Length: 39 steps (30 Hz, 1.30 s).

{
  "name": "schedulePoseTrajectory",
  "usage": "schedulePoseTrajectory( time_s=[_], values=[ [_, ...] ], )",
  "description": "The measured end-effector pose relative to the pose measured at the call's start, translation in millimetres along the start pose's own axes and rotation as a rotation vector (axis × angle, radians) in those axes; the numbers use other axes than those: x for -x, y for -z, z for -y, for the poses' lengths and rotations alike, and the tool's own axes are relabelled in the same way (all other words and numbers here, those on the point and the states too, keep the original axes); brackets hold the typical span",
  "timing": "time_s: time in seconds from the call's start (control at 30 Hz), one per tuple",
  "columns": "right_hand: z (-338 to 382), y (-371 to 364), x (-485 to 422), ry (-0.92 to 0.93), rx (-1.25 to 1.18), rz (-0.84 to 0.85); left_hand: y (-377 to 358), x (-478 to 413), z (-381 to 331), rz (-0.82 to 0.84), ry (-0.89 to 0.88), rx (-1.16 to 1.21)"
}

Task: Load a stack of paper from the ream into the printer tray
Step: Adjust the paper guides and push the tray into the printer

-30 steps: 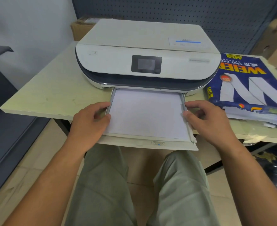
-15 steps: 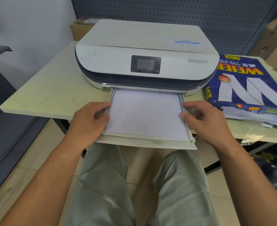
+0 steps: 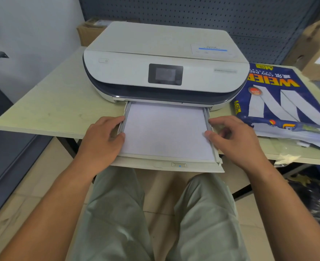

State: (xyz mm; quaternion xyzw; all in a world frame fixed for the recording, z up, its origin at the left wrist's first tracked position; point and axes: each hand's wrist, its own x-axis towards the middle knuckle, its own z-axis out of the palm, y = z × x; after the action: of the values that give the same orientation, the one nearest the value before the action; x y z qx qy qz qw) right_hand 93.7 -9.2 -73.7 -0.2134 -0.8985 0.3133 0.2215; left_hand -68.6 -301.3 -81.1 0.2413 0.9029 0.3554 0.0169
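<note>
Head view: ream [image 3: 281, 102] wrapper reads "WEIER", "copy", beside printer [image 3: 164, 72].

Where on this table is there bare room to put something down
The widest free patch is the table left of the printer, out to its left edge. Right of the printer it is crowded: the ream fills that side, with loose sheets and a plastic scrap at the front edge. Both hands flank the tray in the middle.

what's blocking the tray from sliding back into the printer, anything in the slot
Nothing visible. The paper lies flat in the tray, and the left hand and right hand grip its sides, clear of the printer slot.
</note>
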Motion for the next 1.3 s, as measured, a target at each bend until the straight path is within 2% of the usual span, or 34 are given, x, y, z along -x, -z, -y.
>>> schedulePoseTrajectory(
  time_s=[0.37,0.57,1.3],
  values=[
    [-1.4,-0.5,0.1,0.037,0.006,0.019,5.5,-3.4,-0.2,0.059,-0.024,-0.015],
    [-2.6,2.0,1.2,0.042,0.0,0.057,1.6,-4.2,3.0,0.035,-0.009,0.005],
    [-5.7,0.9,-0.2,0.039,-0.069,0.032,-2.3,-2.8,2.4,0.009,0.004,0.022]
  ],
)
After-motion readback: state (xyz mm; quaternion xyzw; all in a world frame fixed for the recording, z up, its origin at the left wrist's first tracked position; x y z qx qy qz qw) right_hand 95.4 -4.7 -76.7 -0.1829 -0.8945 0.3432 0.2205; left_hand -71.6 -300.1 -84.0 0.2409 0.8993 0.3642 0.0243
